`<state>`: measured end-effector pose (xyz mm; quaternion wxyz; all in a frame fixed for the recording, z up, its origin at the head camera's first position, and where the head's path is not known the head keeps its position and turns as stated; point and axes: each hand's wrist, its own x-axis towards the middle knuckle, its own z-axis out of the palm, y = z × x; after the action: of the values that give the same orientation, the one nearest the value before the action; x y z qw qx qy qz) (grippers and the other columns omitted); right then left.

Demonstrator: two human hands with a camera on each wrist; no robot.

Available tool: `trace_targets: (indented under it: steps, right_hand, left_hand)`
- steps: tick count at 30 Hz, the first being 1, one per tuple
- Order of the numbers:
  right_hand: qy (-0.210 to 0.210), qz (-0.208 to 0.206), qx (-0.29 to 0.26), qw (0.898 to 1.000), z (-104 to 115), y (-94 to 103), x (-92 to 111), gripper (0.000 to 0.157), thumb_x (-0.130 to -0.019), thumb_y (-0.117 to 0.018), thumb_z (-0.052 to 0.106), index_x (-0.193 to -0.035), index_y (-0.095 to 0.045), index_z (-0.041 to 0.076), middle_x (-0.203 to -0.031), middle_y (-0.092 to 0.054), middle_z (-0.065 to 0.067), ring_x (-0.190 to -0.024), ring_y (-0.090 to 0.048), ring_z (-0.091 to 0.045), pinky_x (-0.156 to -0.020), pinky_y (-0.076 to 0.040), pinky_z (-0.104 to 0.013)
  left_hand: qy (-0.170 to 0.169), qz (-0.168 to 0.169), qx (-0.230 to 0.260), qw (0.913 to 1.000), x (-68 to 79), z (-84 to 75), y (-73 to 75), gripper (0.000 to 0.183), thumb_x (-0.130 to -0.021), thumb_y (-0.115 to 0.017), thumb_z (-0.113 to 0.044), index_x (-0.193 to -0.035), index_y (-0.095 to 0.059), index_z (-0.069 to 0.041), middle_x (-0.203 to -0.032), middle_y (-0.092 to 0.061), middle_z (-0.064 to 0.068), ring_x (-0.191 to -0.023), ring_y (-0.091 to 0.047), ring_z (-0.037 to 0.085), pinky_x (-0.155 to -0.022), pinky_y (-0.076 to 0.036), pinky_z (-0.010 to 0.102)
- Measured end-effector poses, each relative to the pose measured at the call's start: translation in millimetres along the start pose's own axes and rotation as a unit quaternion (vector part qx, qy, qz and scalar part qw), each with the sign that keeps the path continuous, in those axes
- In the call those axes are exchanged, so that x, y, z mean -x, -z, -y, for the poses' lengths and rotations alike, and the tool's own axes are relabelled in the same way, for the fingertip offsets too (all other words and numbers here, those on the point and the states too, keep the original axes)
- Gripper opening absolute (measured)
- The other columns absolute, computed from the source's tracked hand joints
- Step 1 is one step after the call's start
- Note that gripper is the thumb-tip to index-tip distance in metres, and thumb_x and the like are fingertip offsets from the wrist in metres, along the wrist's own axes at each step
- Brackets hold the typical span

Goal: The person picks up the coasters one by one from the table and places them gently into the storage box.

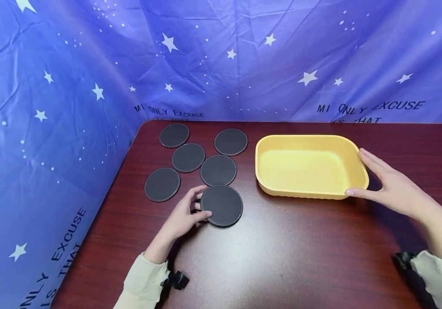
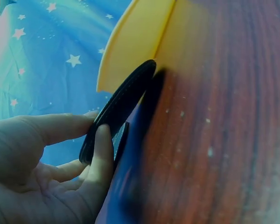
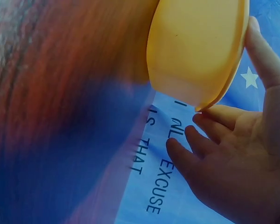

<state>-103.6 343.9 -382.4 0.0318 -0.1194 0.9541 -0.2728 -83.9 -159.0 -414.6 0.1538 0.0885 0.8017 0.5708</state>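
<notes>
My left hand (image 1: 184, 214) pinches a round black coaster (image 1: 221, 206) with pale edge stitching, thumb on top and fingers at its left edge and beneath. In the left wrist view this coaster (image 2: 123, 105) is tilted and seen edge-on, raised off the table at least in part. A yellow rectangular bin (image 1: 296, 195) stands to the right with nothing inside. At its right end, my right hand (image 1: 394, 186) touches the rim, thumb at the near corner and fingers farther back. In the right wrist view, the other fingers (image 3: 182, 156) hang free of the bin (image 3: 196, 51).
Several more black coasters lie flat at the back left, including one (image 1: 218, 170) just behind the held coaster and one (image 1: 162, 184) farther left. The dark red wooden table (image 1: 282, 253) meets a blue star-patterned curtain (image 1: 221, 64) at its back and left edges.
</notes>
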Motion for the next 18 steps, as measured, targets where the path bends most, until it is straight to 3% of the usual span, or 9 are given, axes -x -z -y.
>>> trace_targets:
  steps: [4, 7, 11, 14, 18]
  right_hand:
    - [0.008, -0.008, 0.011, 1.000, 0, 0.6, -1, 0.107, -0.081, -0.081, 0.035, -0.160, -0.014, 0.008, -0.167, -0.012, -0.018, -0.154, -0.012, -0.041, -0.129, -0.001, -0.037]
    - [0.020, -0.009, 0.012, 1.000, 0, 3.1, -4, 0.109, -0.080, -0.082, 0.034, -0.160, -0.013, 0.010, -0.168, -0.010, -0.015, -0.155, -0.010, -0.036, -0.127, 0.001, -0.024]
    - [0.038, -0.012, 0.004, 0.999, -1, 5.4, -10, 0.113, -0.075, -0.086, 0.028, -0.161, -0.014, 0.014, -0.169, -0.009, -0.010, -0.155, -0.004, -0.010, -0.112, 0.001, -0.003]
    - [0.048, -0.005, -0.007, 0.999, -3, 5.3, -13, 0.115, -0.074, -0.087, 0.025, -0.161, -0.012, 0.015, -0.169, -0.008, -0.008, -0.147, 0.001, 0.010, -0.108, 0.000, 0.000]
    - [0.049, 0.004, -0.016, 0.999, -5, 3.3, -15, 0.115, -0.074, -0.087, 0.024, -0.161, -0.012, 0.016, -0.169, -0.007, -0.006, -0.143, 0.001, 0.017, -0.105, -0.001, 0.002]
  left_hand:
    - [0.010, 0.010, 0.066, 0.9977, -1.1, -0.9, 1.1, 0.066, -0.088, -0.065, 0.007, -0.147, -0.037, 0.000, -0.134, -0.053, 0.031, -0.084, -0.065, 0.003, -0.065, -0.058, 0.021]
    - [0.013, 0.016, 0.106, 0.9942, -1.4, -1.6, 1.8, 0.065, -0.089, -0.063, 0.008, -0.148, -0.036, 0.001, -0.136, -0.050, 0.033, -0.083, -0.065, 0.003, -0.071, -0.060, 0.021]
    - [0.010, 0.024, 0.128, 0.9914, -2.0, -2.9, 2.4, 0.064, -0.091, -0.062, 0.007, -0.149, -0.035, 0.000, -0.137, -0.049, 0.033, -0.082, -0.065, 0.003, -0.072, -0.060, 0.021]
    - [0.013, 0.026, 0.140, 0.9897, -2.0, -4.7, 3.3, 0.064, -0.092, -0.061, 0.006, -0.149, -0.035, -0.001, -0.138, -0.048, 0.033, -0.084, -0.066, 0.003, -0.072, -0.060, 0.021]
    - [0.019, 0.022, 0.158, 0.9870, -1.9, -7.6, 4.9, 0.064, -0.092, -0.061, 0.006, -0.150, -0.035, -0.002, -0.136, -0.052, 0.026, -0.087, -0.066, 0.002, -0.072, -0.060, 0.022]
